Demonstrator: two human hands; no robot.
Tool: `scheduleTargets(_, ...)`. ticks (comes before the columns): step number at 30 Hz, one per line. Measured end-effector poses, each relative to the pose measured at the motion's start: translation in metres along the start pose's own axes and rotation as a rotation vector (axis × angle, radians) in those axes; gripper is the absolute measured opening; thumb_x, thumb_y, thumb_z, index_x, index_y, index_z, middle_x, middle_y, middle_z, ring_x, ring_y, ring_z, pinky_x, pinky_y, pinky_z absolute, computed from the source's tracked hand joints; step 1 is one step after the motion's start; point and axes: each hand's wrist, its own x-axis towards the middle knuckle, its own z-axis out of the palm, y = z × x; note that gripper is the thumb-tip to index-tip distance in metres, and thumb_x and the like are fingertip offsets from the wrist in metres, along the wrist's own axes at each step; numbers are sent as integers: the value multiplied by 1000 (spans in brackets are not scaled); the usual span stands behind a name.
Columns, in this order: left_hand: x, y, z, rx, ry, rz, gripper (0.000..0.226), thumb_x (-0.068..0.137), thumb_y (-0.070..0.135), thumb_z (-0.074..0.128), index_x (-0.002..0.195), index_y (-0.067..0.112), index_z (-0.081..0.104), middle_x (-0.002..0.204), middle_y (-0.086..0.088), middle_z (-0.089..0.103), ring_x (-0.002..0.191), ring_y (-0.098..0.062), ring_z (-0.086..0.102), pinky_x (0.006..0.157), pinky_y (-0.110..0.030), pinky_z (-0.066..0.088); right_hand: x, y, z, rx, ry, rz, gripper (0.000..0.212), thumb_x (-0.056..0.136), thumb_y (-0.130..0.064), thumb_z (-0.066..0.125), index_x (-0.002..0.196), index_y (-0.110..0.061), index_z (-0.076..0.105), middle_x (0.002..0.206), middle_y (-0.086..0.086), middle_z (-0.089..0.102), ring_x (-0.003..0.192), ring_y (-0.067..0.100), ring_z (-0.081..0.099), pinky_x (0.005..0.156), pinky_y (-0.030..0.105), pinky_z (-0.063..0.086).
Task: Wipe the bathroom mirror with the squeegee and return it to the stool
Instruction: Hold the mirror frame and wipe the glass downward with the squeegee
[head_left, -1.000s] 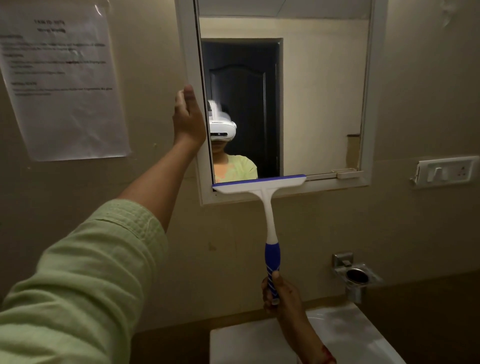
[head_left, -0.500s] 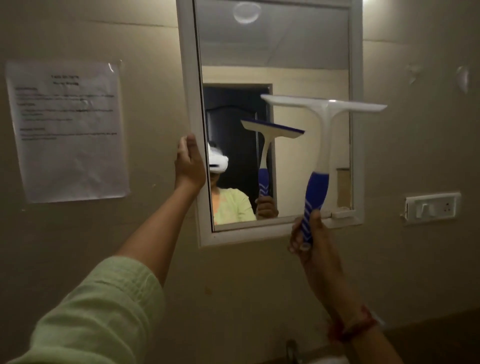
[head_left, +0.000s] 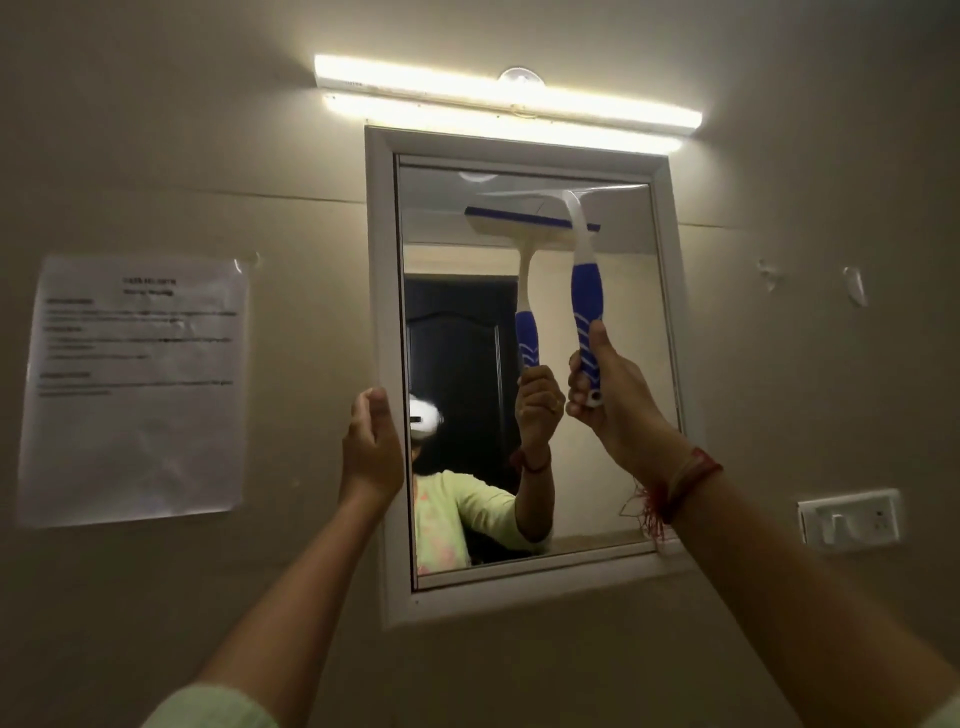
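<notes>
Your right hand (head_left: 605, 387) is wrapped tight around the blue grip of the squeegee (head_left: 584, 291), thumb laid up along the handle, and it holds the tool in front of the right half of the mirror (head_left: 623, 322). The handle rises from your fist toward the top of the mirror, where the long white head lies level just under the upper rail of the frame. The blade and its reflection appear to meet there, so the rubber edge looks set against the glass. That high start makes sense: a pull begun at the top carries the water down the pane instead of over wiped glass. Gripping low on the handle gives you reach to that upper rail. Your left hand (head_left: 371, 447) is at the left rail of the mirror, about halfway up, with its fingers curved against the frame. I cannot tell whether it clamps the rail or only leans on it. Either way it probably steadies you, and perhaps the frame, while the other arm stretches. Above the mirror the light bar (head_left: 506, 104) glows, a paper notice (head_left: 135, 389) is taped to the wall left of the mirror, and a switch plate (head_left: 849, 517) sits to its lower right. The stool is out of view, so the return step is, I judge, yet to come. Keep the blade flat and its pressure even as you draw it down.
</notes>
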Motion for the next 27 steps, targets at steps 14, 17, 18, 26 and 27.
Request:
scheduleTargets(14,0,1,0,-39,5,40,45,94,45,20,102,12,49,76,5,53,70,-4,49,62,-24,34,24,-19,13,218,-86,82,48,96,-48,32,74,-12,54,39,-5,49,33,5,46,39,12,43)
scheduleTargets(17,1,1,0,-37,4,34,41,94,44,21,101,14,49,78,8,52,72,-1,48,66,-25,33,28,-19,9,186,-99,92,49,96,-49,32,72,-12,53,39,-6,50,33,5,47,40,13,43)
scheduleTargets(18,2,1,0,-35,8,31,40,95,43,21,101,14,49,79,8,52,73,-4,49,67,-25,32,29,-19,7,174,-101,97,49,96,-49,32,72,-13,53,39,-5,51,34,5,48,40,13,43)
scheduleTargets(26,3,-3,0,-36,1,38,44,94,46,20,103,14,49,80,4,53,74,-8,50,65,-25,34,31,-19,-3,34,-53,98,47,95,-51,32,73,-15,53,40,-8,55,32,4,50,36,12,39)
scheduleTargets(27,2,-2,1,-32,0,36,44,94,46,20,104,14,49,81,5,53,73,-4,50,65,-24,34,30,-19,-5,23,-48,98,47,95,-51,32,73,-15,52,40,-8,55,32,4,50,35,12,39)
